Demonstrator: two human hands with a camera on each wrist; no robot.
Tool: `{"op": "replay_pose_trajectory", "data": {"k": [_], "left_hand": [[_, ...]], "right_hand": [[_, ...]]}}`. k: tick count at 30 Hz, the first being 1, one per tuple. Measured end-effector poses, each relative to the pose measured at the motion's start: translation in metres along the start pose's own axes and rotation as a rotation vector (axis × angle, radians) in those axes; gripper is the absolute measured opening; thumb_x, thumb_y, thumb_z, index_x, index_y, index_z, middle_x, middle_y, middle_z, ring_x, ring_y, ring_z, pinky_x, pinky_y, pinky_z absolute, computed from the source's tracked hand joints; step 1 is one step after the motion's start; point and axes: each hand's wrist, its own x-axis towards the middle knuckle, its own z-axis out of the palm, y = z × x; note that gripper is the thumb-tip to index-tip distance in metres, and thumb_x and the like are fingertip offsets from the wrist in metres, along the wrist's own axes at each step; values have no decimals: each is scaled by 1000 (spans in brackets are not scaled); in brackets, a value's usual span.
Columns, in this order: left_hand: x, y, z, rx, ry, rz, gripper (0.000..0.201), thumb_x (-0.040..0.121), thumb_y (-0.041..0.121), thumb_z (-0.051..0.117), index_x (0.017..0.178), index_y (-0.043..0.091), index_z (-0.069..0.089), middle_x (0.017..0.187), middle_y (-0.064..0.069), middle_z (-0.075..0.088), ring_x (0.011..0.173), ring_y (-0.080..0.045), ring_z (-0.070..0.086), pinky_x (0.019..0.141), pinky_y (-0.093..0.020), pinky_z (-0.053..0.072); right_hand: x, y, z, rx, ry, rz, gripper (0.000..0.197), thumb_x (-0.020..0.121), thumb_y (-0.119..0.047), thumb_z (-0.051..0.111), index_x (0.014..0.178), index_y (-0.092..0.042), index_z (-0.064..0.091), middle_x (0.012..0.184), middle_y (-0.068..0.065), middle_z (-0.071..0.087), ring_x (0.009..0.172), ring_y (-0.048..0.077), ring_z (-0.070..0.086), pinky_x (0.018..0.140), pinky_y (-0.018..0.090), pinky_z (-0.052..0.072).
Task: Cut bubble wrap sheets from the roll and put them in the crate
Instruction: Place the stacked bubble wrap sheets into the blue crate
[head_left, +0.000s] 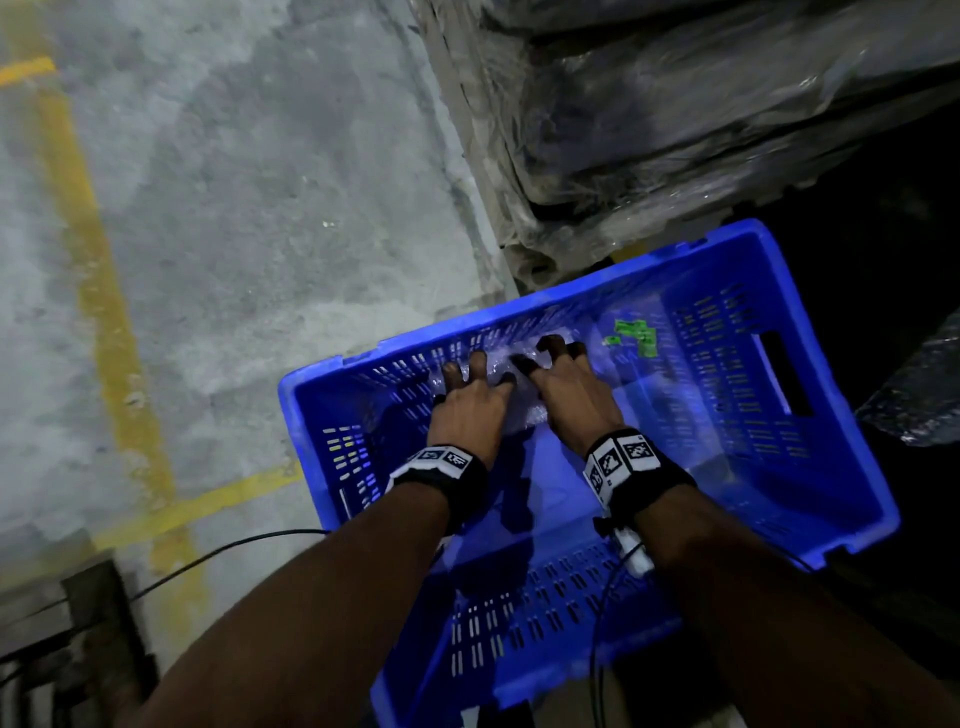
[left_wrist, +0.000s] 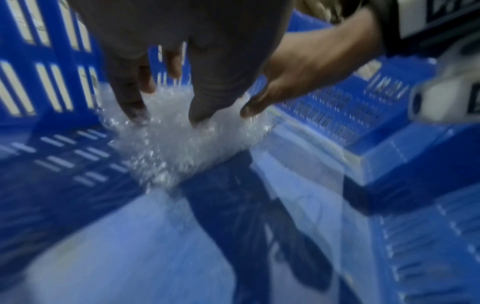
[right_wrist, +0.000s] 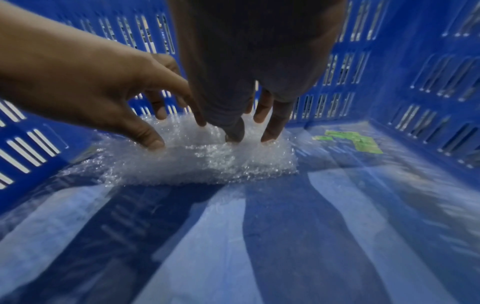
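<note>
Far to the left of both hands, yellow floor lines (head_left: 98, 249) cross the grey concrete floor (head_left: 270, 171), and a thin black cable (head_left: 218, 553) runs along it toward the left forearm. The left hand (head_left: 470, 410) reaches down into the blue crate (head_left: 852, 483) with its fingers (left_wrist: 130, 102) spread and nearly straight, the tips pressing onto a bubble wrap sheet (right_wrist: 207, 158) that lies on the crate floor close to the far slotted wall. Just beside it, thumbs almost meeting, the right hand (head_left: 574, 395) does the same — fingers extended, tips resting on the right part of the same sheet, nothing curled around it. The sheet looks folded or layered into a thick, cloudy pad, its near edge lying straight under the palms; how many layers it has cannot be told. Both wrists carry black bands with white printed markers (head_left: 621, 454). To the right of the right hand, a small green label (head_left: 636, 335) lies on the crate floor, apart from the sheet. Beyond the hands — past the crate's far rim — sits a stack wrapped in dark plastic film (head_left: 701, 114).
</note>
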Motion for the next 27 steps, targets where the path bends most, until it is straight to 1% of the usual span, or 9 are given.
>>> {"op": "replay_pose_trajectory", "data": {"k": [3,7,10,13,16,18,21,23,27], "left_hand": [[1,-2,5,26,21,5,46,99,9,47,141,24,35,150,-14,10,136,-50,21,77,-57,54],[7,-3,5,54,-28,18,51,99,6,46,145,23,31,154,-17,8,138,-54,20,80,-58,52],[14,-5,5,53,-54,47,53,99,8,45,147,25,31,152,-16,13,136,-55,26,79,-59,52],[17,-5,3,69,-97,57,53,100,9,44,148,26,30,154,-17,13,138,-56,21,80,-61,51],[18,-3,0,82,-124,63,53,100,6,41,149,25,29,154,-18,18,134,-53,34,78,-58,51],[20,-3,-1,98,-126,71,52,101,6,41,148,24,31,152,-18,24,125,-48,49,71,-53,50],[26,-1,-3,114,-135,78,47,101,6,39,146,21,35,146,-17,34,109,-44,61,62,-47,43],[28,-1,-5,124,-136,83,44,102,8,38,145,21,38,141,-17,40,103,-42,65,62,-47,44],[28,-6,-4,134,-122,107,42,103,11,38,144,22,39,142,-16,39,103,-41,64,63,-47,45]], "right_hand": [[2,-1,5,-5,10,38,74,88,10,47,151,-26,34,156,11,23,138,39,29,85,51,55],[6,0,7,-44,5,43,75,89,10,48,152,-28,33,157,10,23,137,40,29,83,50,56],[10,-1,3,-70,-27,33,72,90,6,49,152,-29,34,156,11,24,136,41,31,84,49,56],[16,-2,1,-54,-47,52,63,92,2,50,147,-28,40,152,11,27,135,42,32,85,51,55],[22,-2,3,-42,-78,66,57,94,-1,49,143,-29,43,151,10,28,135,42,34,84,52,54],[26,-2,6,-41,-79,59,56,94,-2,49,142,-29,43,152,10,28,134,41,35,82,52,54],[33,-3,6,-46,-90,62,51,95,-6,48,141,-29,44,150,9,29,134,41,35,84,52,54],[36,-4,5,-43,-97,60,48,96,-8,47,140,-27,45,149,9,31,135,40,33,84,52,53],[35,-2,7,-39,-68,56,51,94,-5,48,139,-27,46,149,9,32,135,39,34,83,52,53]]}}
